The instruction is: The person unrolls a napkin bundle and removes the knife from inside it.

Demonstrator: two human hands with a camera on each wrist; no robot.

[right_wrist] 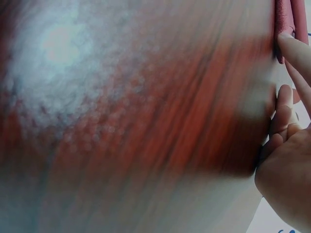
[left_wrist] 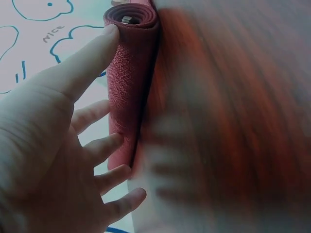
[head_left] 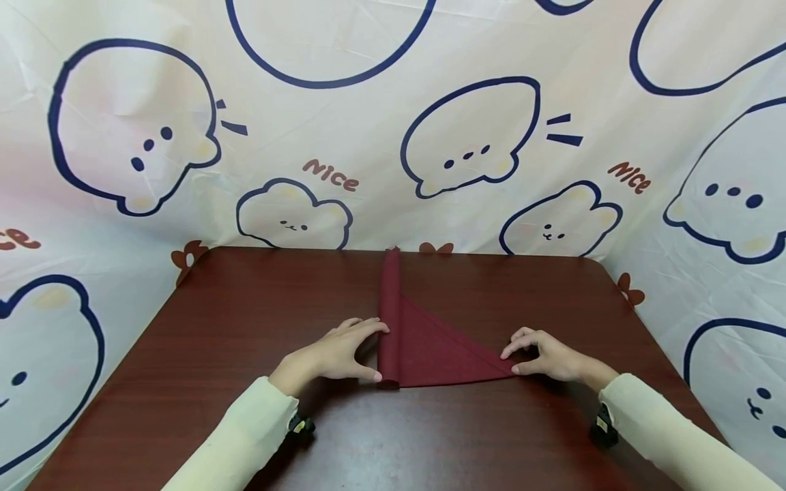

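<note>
A dark red cloth (head_left: 442, 348) lies on the table, partly wound into a long narrow roll (head_left: 389, 307), with a triangular flap spread out to its right. My left hand (head_left: 340, 349) is at the left side of the roll, thumb at its near end and fingers extended along it. In the left wrist view the roll's spiral end (left_wrist: 131, 16) shows a small shiny metal piece (left_wrist: 128, 20) in its core; the rest of that piece is hidden. At the flap's right tip, my right hand (head_left: 549, 356) pinches the corner between thumb and forefinger, its other fingers curled.
The dark brown wooden table (head_left: 276, 293) reaches back to a white cloth backdrop (head_left: 381, 123) printed with cartoon outlines, which also hangs at both sides. The far end of the roll lies close to the table's back edge.
</note>
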